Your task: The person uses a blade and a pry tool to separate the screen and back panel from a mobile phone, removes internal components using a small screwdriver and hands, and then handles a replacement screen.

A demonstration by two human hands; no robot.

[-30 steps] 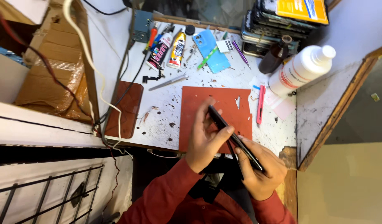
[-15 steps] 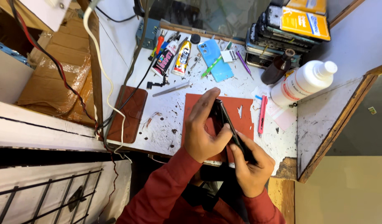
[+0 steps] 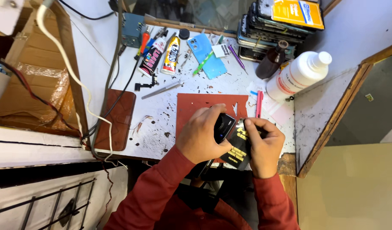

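My left hand (image 3: 200,134) grips a black phone (image 3: 223,127) by its camera end, over the near part of a red work mat (image 3: 196,106). My right hand (image 3: 264,147) pinches the top edge of a black sheet with gold print (image 3: 237,150) that hangs off the phone, fingers closed on it. Both hands are close together, above the mat's near right corner. Both sleeves are red.
Tweezers (image 3: 162,90), glue tubes (image 3: 171,55), a blue phone back (image 3: 206,55), a pink tool (image 3: 259,104), a white bottle (image 3: 298,76) and a brown bottle (image 3: 271,61) lie on the spattered white table. A brown wallet case (image 3: 117,119) is left. Stacked phones (image 3: 272,30) are at the back.
The hands turned the phone from edge-on to face up, and drew in closer together. The right hand now pinches the black sheet at the phone's side.
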